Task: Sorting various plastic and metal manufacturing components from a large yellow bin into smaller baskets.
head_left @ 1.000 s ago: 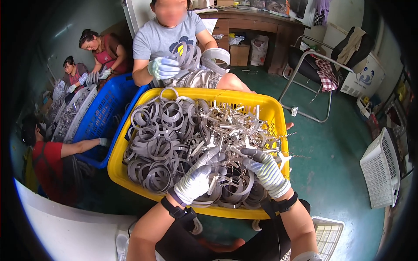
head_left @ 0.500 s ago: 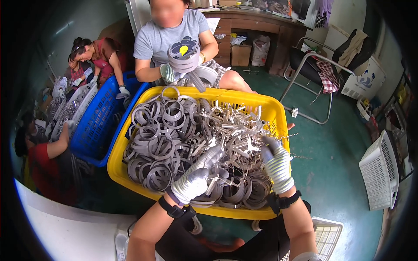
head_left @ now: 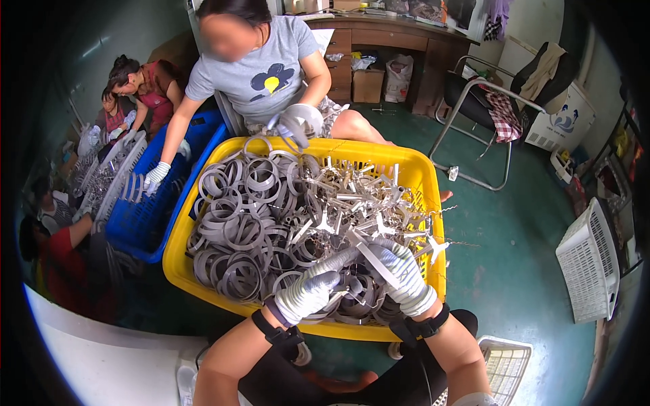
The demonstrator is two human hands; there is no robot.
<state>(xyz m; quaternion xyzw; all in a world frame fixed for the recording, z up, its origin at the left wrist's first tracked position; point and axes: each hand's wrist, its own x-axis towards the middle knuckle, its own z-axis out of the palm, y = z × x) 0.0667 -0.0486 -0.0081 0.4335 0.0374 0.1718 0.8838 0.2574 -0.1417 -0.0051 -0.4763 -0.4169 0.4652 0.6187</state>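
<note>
A flat grey metal band (head_left: 376, 261) is in my right hand (head_left: 405, 279), whose gloved fingers are closed on it above the yellow basket (head_left: 177, 276). Beside it, my left hand (head_left: 306, 295) is gloved too, its fingers bent together and reaching toward the band; what they hold is hidden. A thin silvery piece shows by the left thumb. Grey metal rings (head_left: 240, 233) fill the left and front of the basket, and silvery bent metal pieces (head_left: 359, 193) with spiral wires heap at the back right.
Opposite sits a co-worker (head_left: 261, 68), with rings in one gloved hand (head_left: 301, 125) and the other hand (head_left: 157, 177) at a blue basket (head_left: 145, 233). More people work at the far left. A chair (head_left: 504, 101) and white baskets (head_left: 589, 264) stand right.
My right hand has moved left toward my left hand, and a grey band now shows in it. The co-worker has leaned over and stretched one arm to the blue basket.
</note>
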